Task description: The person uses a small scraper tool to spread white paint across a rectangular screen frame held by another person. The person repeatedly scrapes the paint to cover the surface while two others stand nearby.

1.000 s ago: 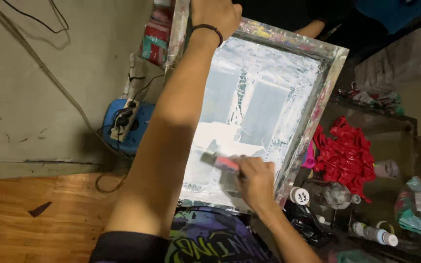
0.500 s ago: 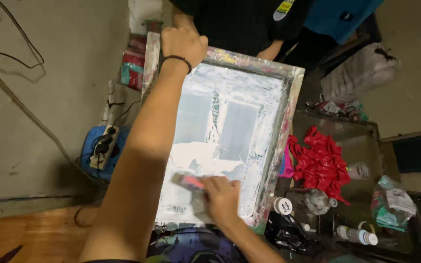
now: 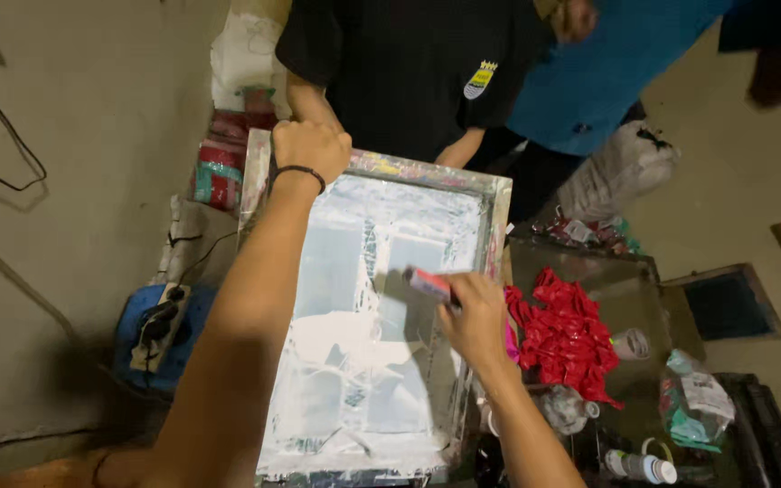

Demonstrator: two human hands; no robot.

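The right hand point(image 3: 476, 321) was closed around a pink-handled scraper point(image 3: 430, 285), holding it down on the mesh of a printing screen point(image 3: 363, 361) a little right of the screen's middle. The left hand point(image 3: 311, 149) was curled shut over the far left corner of the screen's frame point(image 3: 499, 217), a dark band around its wrist. White ink lay thick over the near half of the mesh (smeared in ridges and streaks), while the far half showed two paler rectangular panels through a thinner coat. The frame itself was metal, spattered with old paint along its far edge.

Just right of the screen, a heap of red balloons point(image 3: 567, 334) lay on a dark tray point(image 3: 635, 280), with a small roll of tape point(image 3: 630, 343) beside it and a plastic bottle point(image 3: 641, 466) lying nearer. To the left, a blue box point(image 3: 142, 348) carried a power strip point(image 3: 160, 325) with plugs in it, and a black cable point(image 3: 11, 154) looped across the bare grey concrete floor point(image 3: 65, 136). Across the screen stood another person in a black shirt point(image 3: 409, 72), one of their hands on the far edge of the frame; someone in blue point(image 3: 589, 81) stood beside them. The light was dim and yellowish.
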